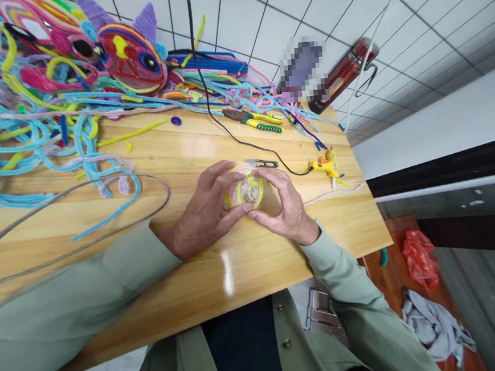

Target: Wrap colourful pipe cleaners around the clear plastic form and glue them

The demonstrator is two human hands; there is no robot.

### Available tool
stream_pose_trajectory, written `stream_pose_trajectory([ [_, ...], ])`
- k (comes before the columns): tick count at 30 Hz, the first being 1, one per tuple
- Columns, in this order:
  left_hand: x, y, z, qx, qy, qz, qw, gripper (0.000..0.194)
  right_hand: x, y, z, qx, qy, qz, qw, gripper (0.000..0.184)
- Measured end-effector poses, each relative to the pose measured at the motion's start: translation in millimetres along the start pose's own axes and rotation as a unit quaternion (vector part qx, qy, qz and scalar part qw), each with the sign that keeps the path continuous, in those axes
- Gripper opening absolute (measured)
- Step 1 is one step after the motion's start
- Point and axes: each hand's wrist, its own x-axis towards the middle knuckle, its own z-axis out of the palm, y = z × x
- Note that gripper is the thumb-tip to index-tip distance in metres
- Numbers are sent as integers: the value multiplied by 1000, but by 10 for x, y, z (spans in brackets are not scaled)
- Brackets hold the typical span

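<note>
Between my two hands is a small round piece of yellow and pink pipe cleaner [250,191], with a yellow rim and a whitish, lumpy middle facing me. My left hand [210,203] wraps its left side, thumb at the lower edge and fingers over the top. From the right, my right hand [281,203] grips the same piece with thumb and fingertips. Just beyond the fingers lies a pair of thread snips [265,163]. To the right, a yellow glue gun [325,165] rests on the table, its black cord running off toward the back.
Pliers [253,119] with yellow-green handles lie toward the back. Loose pipe cleaners [34,145] heap up at left, beside a colourful animal-face piece [132,57]. A red flask [344,75] leans at the back right. A grey cable [166,194] loops over the wooden table [254,265].
</note>
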Motion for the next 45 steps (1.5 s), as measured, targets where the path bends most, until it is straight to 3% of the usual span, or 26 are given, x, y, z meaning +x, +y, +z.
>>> stream_pose_trajectory([
  [9, -9, -25, -37, -14, 2, -11, 1000, 37, -21, 8, 19, -2, -15, 21, 1000, 77],
  [21, 48, -18, -127, 0, -41, 18, 999, 52, 34, 15, -45, 25, -31, 4, 999, 75],
  [30, -7, -42, -115, -35, -63, -10, 997, 46, 16, 12, -15, 30, -42, 25, 998, 76],
  [42, 26, 3, -67, -50, -20, 12, 998, 49, 34, -20, -30, 1, -25, 3, 1000, 73],
  [45, 43, 20, -90, -45, -30, 18, 998, 54, 22, -14, -33, -1, -31, 8, 999, 74],
])
